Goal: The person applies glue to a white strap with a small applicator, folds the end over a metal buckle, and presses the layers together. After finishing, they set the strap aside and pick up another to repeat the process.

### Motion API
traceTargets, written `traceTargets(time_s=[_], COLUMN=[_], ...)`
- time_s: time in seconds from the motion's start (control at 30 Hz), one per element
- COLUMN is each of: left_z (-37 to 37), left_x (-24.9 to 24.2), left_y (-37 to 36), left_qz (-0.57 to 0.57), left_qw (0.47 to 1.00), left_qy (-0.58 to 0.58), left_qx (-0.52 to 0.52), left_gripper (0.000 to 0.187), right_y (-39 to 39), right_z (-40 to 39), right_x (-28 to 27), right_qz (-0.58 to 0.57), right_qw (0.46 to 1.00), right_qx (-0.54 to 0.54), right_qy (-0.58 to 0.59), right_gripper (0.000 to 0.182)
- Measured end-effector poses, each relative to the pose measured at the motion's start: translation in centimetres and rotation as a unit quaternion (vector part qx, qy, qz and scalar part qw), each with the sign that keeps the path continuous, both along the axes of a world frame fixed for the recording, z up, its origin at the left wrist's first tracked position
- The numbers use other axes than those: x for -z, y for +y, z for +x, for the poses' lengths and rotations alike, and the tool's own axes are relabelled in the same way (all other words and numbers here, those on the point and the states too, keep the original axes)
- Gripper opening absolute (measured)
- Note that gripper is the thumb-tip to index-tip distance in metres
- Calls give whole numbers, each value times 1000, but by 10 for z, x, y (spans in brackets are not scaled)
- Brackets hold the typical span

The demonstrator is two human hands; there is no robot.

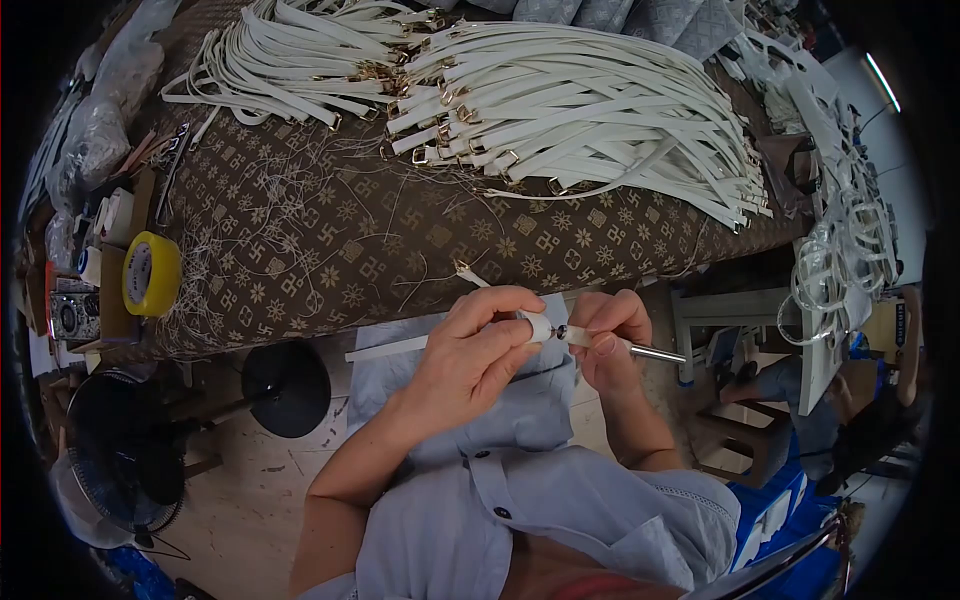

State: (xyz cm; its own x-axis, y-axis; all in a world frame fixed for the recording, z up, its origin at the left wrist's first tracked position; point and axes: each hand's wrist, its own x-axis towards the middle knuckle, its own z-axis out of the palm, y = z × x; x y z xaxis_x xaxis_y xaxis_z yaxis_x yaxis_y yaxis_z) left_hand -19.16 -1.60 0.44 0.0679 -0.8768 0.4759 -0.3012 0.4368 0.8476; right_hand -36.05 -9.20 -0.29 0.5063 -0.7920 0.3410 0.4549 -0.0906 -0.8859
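Just past the table's front edge, my left hand (480,345) pinches a white strap (390,347), whose tail sticks out to the left. Another white end with a gold-coloured buckle (466,270) shows above my fingers. Close on the right, my right hand (607,335) is closed around a thin tool with a silver metal shaft (657,354) that points right. Between the two hands sits a small dark piece (561,331) against the white material. My fingers hide how the parts join.
White buckled straps (590,110) lie heaped on the brown patterned table cover (400,235), with loose threads (270,200) at left. Yellow tape (152,274) stands at the left edge. A black fan (125,455) is below left; a stool (745,440) and another person's leg (765,385) are right.
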Motion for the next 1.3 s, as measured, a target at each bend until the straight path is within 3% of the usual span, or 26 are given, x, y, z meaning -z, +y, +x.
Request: traceTargets(time_s=[0.37,0.53,0.63,1.3], left_z=[-1,-2,0,3], left_x=[-2,4,3,6], left_y=[-1,-1,0,-2], left_qz=[4,15,10,-18], left_qw=[1000,1000,1000,999], left_qy=[-5,-10,-11,23], left_qx=[4,11,7,40], left_gripper=[11,11,10,8], right_y=[1,-1,-4,1], right_z=[2,-1,-4,-1], right_x=[2,-6,-1,8], right_qz=[2,65,22,34], right_qw=[1000,992,996,998], right_qx=[-6,-7,4,-19], right_qy=[-19,-109,-89,-50], right_gripper=[32,32,30,28])
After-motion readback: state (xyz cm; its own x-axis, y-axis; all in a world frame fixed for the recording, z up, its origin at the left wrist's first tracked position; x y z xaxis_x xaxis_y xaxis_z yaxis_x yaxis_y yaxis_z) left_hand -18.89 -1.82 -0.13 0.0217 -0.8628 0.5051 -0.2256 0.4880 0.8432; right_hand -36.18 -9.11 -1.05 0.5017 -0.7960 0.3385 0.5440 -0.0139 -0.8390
